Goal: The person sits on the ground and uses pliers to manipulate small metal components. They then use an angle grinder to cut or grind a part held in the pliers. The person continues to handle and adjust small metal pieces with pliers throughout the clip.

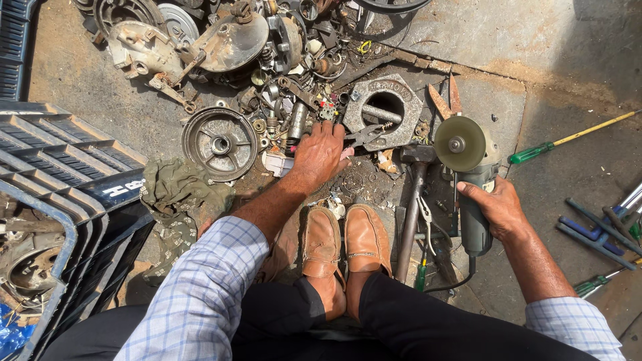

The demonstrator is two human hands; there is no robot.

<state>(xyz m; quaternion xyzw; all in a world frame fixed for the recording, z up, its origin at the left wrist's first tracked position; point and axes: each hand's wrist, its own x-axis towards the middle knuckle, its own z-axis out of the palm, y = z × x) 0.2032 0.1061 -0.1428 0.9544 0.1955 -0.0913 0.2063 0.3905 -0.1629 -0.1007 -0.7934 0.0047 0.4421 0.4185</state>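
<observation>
Two hands are at work in the head view. Your left hand (321, 155) lies palm down on the concrete floor (555, 47), fingers curled over a small metal part (366, 136) at its fingertips; whether it pinches that part you cannot tell. Your right hand (496, 208) is wrapped tight round the body of a grey angle grinder (468, 180), whose disc (459, 143) sits just beyond the knuckles, facing up.

Open room lies beyond and to the outer side of your right hand, where bare concrete runs to a green-handled screwdriver (568, 140) and a cluster of blue and green tools (602, 227). Between the two hands a hammer (413, 200) lies lengthwise, with pliers (426, 217) just beside it.

Ahead of your left hand the way is crowded: a grey block with a round hole (386, 107) just past the fingertips, a ribbed wheel hub (219, 143) on its outer side, and a heap of scrap parts (267, 47) further on. A green rag (180, 194) and a dark slatted grille (60, 167) close off that side. Your brown shoes (344, 244) rest near both wrists.
</observation>
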